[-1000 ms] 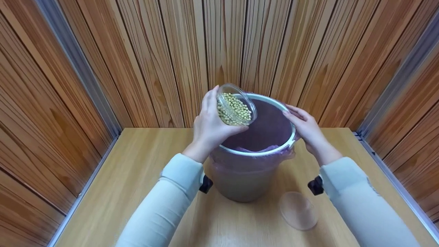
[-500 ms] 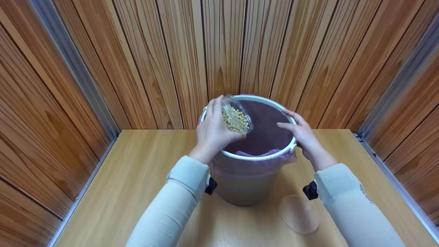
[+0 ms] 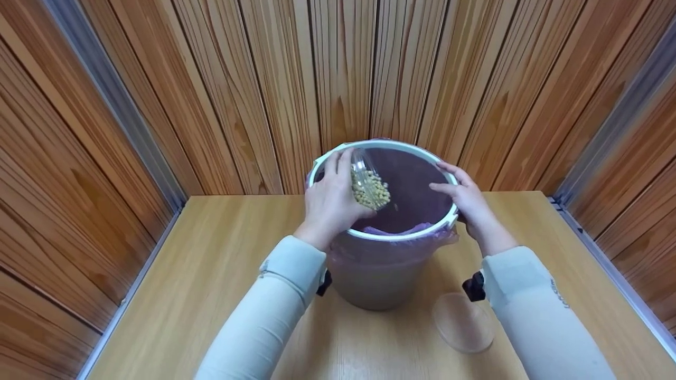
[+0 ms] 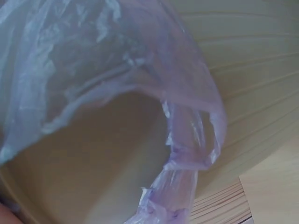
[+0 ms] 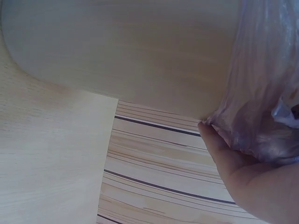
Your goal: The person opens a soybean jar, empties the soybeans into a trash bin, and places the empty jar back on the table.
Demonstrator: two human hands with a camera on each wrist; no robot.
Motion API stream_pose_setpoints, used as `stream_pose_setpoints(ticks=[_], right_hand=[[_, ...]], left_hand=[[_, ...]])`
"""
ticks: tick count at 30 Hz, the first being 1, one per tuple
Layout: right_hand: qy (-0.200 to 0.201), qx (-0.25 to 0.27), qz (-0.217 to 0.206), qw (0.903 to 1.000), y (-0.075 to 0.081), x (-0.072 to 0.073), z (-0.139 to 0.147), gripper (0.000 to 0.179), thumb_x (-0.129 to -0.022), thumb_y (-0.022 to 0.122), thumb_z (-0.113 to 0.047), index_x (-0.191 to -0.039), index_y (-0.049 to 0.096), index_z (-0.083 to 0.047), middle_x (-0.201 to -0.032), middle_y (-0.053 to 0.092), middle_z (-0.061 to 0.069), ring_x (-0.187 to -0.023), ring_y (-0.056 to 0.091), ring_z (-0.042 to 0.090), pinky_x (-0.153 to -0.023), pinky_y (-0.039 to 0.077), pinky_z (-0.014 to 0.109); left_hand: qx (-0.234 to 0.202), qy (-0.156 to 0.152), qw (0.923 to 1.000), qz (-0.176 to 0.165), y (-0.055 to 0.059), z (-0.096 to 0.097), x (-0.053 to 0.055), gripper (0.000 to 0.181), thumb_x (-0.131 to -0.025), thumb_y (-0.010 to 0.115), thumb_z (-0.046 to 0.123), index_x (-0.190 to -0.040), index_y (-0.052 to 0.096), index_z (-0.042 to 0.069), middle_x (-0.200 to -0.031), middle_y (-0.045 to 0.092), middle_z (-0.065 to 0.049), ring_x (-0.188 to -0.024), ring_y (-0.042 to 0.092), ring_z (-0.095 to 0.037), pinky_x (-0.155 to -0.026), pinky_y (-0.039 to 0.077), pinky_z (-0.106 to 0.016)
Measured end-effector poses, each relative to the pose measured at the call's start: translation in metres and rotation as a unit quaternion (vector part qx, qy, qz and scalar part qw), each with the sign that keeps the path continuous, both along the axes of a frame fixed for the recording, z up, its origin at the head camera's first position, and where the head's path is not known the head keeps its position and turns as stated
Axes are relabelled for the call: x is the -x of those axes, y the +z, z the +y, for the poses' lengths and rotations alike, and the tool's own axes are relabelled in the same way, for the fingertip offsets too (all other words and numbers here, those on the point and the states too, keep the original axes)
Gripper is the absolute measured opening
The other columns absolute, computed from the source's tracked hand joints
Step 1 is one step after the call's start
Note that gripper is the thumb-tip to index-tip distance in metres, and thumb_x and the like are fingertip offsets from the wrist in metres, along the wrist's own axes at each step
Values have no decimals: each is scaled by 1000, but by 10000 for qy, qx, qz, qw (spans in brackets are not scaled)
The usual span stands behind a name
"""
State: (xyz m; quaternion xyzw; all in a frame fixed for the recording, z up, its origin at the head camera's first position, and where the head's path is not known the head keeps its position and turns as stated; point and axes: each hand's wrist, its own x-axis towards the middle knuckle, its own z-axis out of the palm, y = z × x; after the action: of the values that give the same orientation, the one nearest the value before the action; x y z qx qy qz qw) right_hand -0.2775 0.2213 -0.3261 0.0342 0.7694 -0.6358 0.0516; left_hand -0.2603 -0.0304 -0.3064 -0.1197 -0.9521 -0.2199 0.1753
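Note:
My left hand [image 3: 330,203] grips a clear plastic container of greenish-yellow dried peas [image 3: 371,191], tilted to the right inside the mouth of a trash bin [image 3: 380,287]. A small blurred speck shows just off the container's lip. The bin has a pale rim and a thin purple bag [image 3: 391,253] folded over it. My right hand [image 3: 467,200] holds the rim on the right side, thumb inside and other fingers outside. In the right wrist view, fingers [image 5: 224,156] lie against the crumpled bag. The left wrist view shows the bag's loose edge [image 4: 182,135] over the bin's ribbed wall.
A round clear lid [image 3: 463,323] lies on the wooden table [image 3: 227,253], to the front right of the bin. Behind the bin rises a wood-panelled wall [image 3: 338,68], with similar panels at left and right.
My left hand has lowered the container from above the rim into the bin's mouth and tipped it further. My right thumb has moved from the rim to its inner side.

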Motion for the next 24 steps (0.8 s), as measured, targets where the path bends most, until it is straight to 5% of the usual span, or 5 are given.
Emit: stream_pose_setpoints(ticks=[9,24], right_hand=[[-49,174,-27,9998,-2,0,-1,61,-90,57,-25,-145,29,-26,-147,28,10,-116,49,34,-86,51,37],[-77,252,-98,9996,-2,1,1,60,-92,54,-22,-145,27,-26,-148,25,10,-109,55,28,-83,52,35]], left_hand=[[62,-17,9999,86,-1,0,0,115,-55,84,49,-146,20,17,-146,27,-9,-89,60,-21,-72,50,-40],[222,-104,9995,182,-2,2,-2,117,-56,84,48,-147,18,17,-147,27,-9,-80,61,-21,-68,51,-38]])
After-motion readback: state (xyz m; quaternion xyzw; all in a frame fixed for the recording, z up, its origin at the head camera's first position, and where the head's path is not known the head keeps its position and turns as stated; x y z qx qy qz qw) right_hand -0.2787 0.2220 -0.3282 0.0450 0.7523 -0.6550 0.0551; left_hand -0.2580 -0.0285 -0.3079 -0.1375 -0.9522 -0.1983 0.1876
